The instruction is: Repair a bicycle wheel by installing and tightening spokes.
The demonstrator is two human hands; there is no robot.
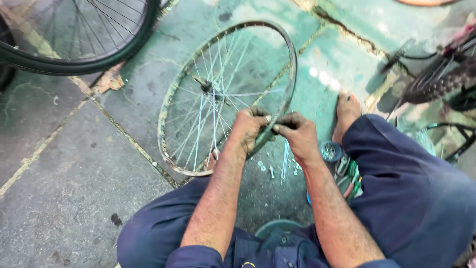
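A bare bicycle wheel rim with thin metal spokes and a hub stands tilted on the floor in front of me. My left hand grips the rim's near edge, fingers curled over it. My right hand pinches the same edge just to the right, fingertips meeting the left hand's. Both hands are dirty with grease. Whether a small tool sits between the fingers cannot be told.
Loose spokes and small nuts lie on the concrete floor below my hands. A small round tin and several tools sit by my bare right foot. A tyred wheel stands at top left; another bicycle at right.
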